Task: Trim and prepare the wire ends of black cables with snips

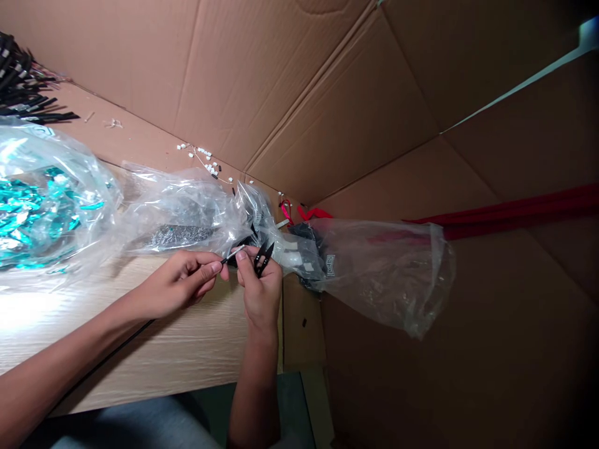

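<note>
A thin black cable (116, 348) runs along under my left forearm and up into my left hand (189, 280), whose thumb and fingers pinch it near its end. From there its pale, stripped-looking tip (235, 252) reaches across to my right thumb. My right hand (259, 290) is closed round a pair of black thread snips (264, 257), blades pointing up and away. The right thumb and forefinger meet at the cable tip; whether they grip it firmly is hard to tell. Just beyond both hands lies a clear plastic bag (182, 234) with small dark and silvery pieces inside.
A large clear bag of shiny teal packets (42, 199) sits left, below a bundle of black cables (23, 81). White scraps (210, 167) dot the cardboard edge. Another clear bag (384, 274) hangs over the right side, near red cloth strips (505, 209). Cardboard walls (281, 81) enclose the table (210, 349).
</note>
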Demonstrator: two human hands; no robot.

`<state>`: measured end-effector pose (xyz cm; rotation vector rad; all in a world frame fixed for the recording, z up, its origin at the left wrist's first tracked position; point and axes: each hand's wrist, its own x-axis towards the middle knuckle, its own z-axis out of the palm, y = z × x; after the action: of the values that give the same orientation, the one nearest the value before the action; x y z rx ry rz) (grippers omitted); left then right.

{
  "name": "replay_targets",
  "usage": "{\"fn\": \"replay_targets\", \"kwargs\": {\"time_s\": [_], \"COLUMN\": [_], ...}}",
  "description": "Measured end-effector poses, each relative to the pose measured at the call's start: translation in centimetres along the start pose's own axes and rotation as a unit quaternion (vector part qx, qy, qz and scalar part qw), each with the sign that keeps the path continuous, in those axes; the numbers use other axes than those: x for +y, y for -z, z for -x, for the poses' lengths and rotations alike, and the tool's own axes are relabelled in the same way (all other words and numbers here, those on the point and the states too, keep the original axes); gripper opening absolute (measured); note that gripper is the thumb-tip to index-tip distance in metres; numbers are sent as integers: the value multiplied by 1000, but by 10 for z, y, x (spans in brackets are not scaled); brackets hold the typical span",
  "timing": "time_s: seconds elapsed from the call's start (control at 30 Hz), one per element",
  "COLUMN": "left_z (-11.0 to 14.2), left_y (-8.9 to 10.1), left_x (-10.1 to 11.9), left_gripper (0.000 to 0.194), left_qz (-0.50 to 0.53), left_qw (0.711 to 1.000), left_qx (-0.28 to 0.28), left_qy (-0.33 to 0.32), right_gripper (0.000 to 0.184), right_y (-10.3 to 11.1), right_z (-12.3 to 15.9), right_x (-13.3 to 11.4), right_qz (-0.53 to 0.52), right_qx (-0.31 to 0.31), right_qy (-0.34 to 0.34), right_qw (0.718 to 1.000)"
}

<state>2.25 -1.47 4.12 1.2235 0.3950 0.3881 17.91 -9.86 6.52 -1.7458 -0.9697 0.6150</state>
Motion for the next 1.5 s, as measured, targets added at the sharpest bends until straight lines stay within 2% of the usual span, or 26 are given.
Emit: {"fn": "replay_targets", "kwargs": {"time_s": [0.1, 0.17, 0.37, 0.57, 0.83, 1.0, 1.1, 1.2, 1.33, 1.4, 1.5], "left_z": [1, 2, 3, 0, 4, 6, 7, 10, 16, 19, 24], "left_y": [-2, -3, 0, 2, 3, 7, 9, 12, 18, 19, 19], "left_x": [2, 2, 2, 1, 4, 5, 7, 9, 13, 14, 15], "left_gripper": [46, 46, 47, 42, 48, 47, 44, 44, 45, 45, 45], "left_qz": [-82, -108, -68, -172, -66, -107, -124, -104, -49, -62, -154], "left_qw": [996, 994, 997, 978, 997, 992, 990, 992, 992, 991, 984], "left_qx": [-2, -1, -16, 75, -19, -55, -56, -67, -117, -122, -88], "left_qy": [-26, -35, -45, -90, -25, -32, -30, -18, 10, 9, -28], "right_gripper": [36, 34, 34, 31, 29, 29, 27, 25, 23, 18, 8], "right_y": [0, 1, -1, 0, 7, 11, 13, 13, 10, 9, 4], "right_z": [-1, -2, -2, 0, 4, 6, 6, 6, 6, 8, 10], "right_x": [-2, -1, -2, -13, -16, -13, -14, -16, -23, -28, -34], "right_qz": [-69, -76, -60, -59, -12, -21, -47, -64, -71, -71, -53], "right_qx": [16, 15, 19, 49, 54, 12, -2, -21, -61, -74, -79], "right_qy": [-28, -31, -30, -30, -7, -13, -20, -23, -44, -40, -15], "right_qw": [997, 996, 998, 997, 998, 1000, 999, 997, 995, 994, 995]}}
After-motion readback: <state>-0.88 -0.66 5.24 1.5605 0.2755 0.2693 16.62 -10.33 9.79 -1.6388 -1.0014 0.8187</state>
